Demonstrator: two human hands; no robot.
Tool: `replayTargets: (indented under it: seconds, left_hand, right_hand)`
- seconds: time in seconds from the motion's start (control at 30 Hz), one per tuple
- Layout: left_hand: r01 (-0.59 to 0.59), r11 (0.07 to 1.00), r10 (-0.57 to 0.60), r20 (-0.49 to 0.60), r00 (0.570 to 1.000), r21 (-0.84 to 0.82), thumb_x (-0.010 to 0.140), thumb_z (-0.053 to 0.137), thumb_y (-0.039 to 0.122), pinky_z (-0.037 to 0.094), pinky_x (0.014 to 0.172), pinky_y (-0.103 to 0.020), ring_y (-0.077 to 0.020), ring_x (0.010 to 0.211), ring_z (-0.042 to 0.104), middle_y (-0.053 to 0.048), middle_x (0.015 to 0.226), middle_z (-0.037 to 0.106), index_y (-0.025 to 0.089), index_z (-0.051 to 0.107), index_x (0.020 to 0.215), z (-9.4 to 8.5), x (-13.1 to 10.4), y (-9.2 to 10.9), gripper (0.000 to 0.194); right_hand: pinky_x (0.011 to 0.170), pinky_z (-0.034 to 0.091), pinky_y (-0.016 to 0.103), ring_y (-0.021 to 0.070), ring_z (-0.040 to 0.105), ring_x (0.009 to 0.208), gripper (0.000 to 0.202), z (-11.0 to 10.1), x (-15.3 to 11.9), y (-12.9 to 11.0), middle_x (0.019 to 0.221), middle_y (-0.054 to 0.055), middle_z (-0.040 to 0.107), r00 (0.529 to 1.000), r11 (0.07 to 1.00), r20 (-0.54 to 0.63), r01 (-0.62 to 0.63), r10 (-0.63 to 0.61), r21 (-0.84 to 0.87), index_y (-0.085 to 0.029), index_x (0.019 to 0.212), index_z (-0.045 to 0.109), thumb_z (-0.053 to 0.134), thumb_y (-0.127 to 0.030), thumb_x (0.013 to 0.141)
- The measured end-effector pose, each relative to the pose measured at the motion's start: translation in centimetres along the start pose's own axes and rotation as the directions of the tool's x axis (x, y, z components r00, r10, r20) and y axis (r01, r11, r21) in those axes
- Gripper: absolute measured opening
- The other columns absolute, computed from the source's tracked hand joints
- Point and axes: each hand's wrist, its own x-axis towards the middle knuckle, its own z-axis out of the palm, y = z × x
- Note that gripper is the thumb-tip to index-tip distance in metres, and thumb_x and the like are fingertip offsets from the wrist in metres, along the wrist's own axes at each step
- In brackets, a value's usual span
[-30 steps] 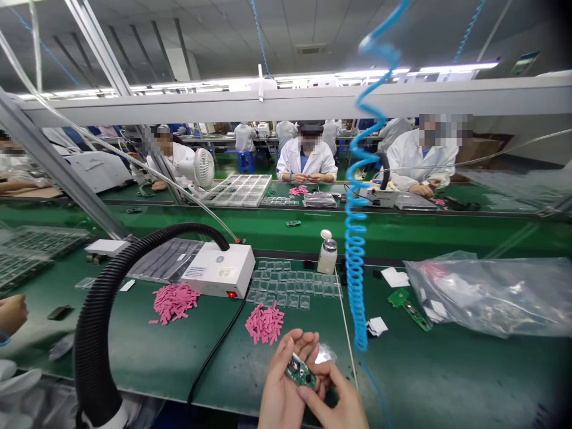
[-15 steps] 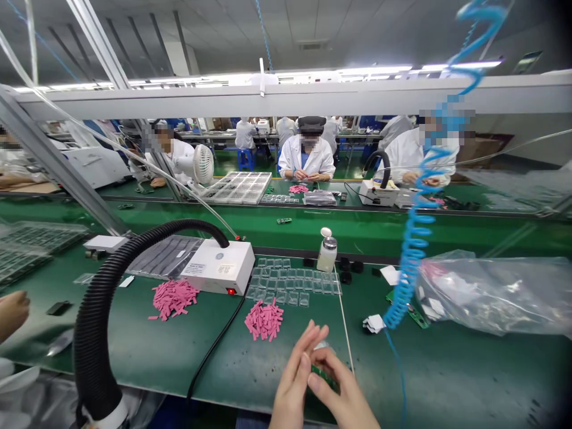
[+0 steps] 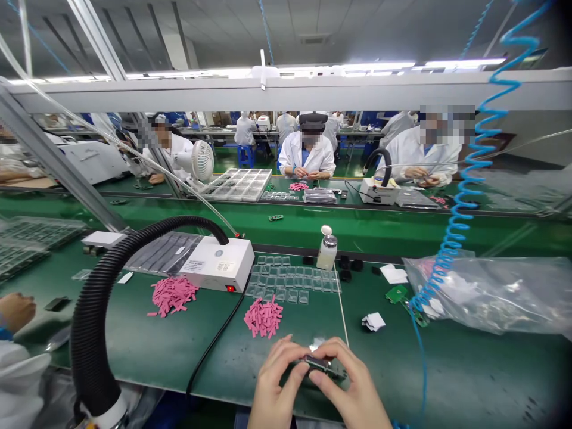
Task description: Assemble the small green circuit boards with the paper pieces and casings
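My left hand [image 3: 277,376] and my right hand [image 3: 351,381] meet near the front edge of the green bench. Between their thumbs and fingers they pinch a small circuit board [image 3: 325,366], held edge-on with a dark upper side. Fingers cover its ends. A small shiny clear spot shows just behind it; I cannot make out what it is. Beyond my hands lies a pile of pink strips [image 3: 263,317], with rows of clear plastic pieces [image 3: 292,280] behind it. A folded white paper piece [image 3: 373,322] sits off to the right.
A black corrugated hose [image 3: 96,322] arches from a white box [image 3: 218,262] at left. A blue coiled air line [image 3: 462,208] hangs at right, near a plastic bag [image 3: 496,292]. A pump bottle [image 3: 328,251] stands behind. A co-worker's hand [image 3: 16,311] is at far left.
My hands have lowered and drawn level, and the board between them now shows edge-on. The blue coil has swung right. A board on the green belt has shifted left.
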Motion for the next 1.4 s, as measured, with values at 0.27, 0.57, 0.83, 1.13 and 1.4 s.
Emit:
replayTargets:
  seconds: [0.27,0.57,0.83,1.13,1.4]
  left_hand:
    - [-0.046,0.983,0.012,-0.193,0.981,-0.175,0.067,0.074,0.028,0.027,0.106,-0.040,-0.0244,0.071,0.057,-0.008,0.065,0.067,0.023,0.076,0.064,2.1,-0.9,0.7,0.007]
    - [0.063,0.994,-0.060,-0.043,0.997,0.092,0.075,0.065,0.036,0.043,0.080,-0.030,-0.0237,0.081,0.059,-0.005,0.077,0.066,0.023,0.071,0.074,0.7,-0.2,-0.4,0.014]
    - [0.177,0.983,-0.175,-0.039,0.984,0.040,0.075,0.065,0.037,0.044,0.073,-0.027,-0.0209,0.075,0.060,-0.003,0.073,0.068,0.020,0.070,0.073,0.2,0.8,-1.2,0.018]
    - [0.219,0.974,-0.221,-0.027,0.975,-0.052,0.072,0.067,0.041,0.044,0.071,-0.027,-0.0190,0.071,0.058,-0.003,0.071,0.067,0.018,0.070,0.074,0.4,0.6,-1.5,0.023]
    - [0.251,0.964,-0.252,0.002,0.968,-0.090,0.067,0.070,0.044,0.044,0.070,-0.027,-0.0180,0.071,0.058,-0.002,0.070,0.068,0.017,0.069,0.072,0.5,1.1,-1.4,0.027]
  right_hand:
    - [0.070,0.046,0.028,0.0192,0.059,0.076,0.018,-0.3,-0.2,-0.8,0.077,0.004,0.062,1.000,1.000,-0.005,0.014,-0.014,0.010,-0.021,0.079,0.061,0.053,-0.034,0.089]
    - [0.070,0.046,0.025,0.0182,0.060,0.076,0.023,0.2,0.0,-0.2,0.078,0.002,0.064,0.988,0.987,0.017,-0.151,0.151,0.053,-0.020,0.080,0.063,0.052,-0.038,0.089]
    - [0.078,0.047,0.027,0.0205,0.064,0.087,0.019,1.0,-0.1,0.4,0.092,0.004,0.068,0.972,0.974,0.065,-0.226,0.225,0.011,-0.020,0.095,0.060,0.058,-0.021,0.076]
    - [0.074,0.048,0.028,0.0205,0.063,0.083,0.018,0.8,0.0,0.3,0.086,0.003,0.066,0.980,0.979,0.034,-0.194,0.196,-0.059,-0.020,0.089,0.059,0.057,-0.016,0.071]
    - [0.078,0.049,0.031,0.0222,0.063,0.088,0.020,0.8,-0.2,1.1,0.090,0.004,0.064,0.978,0.972,0.031,-0.202,0.207,-0.116,-0.021,0.090,0.058,0.056,-0.016,0.072]
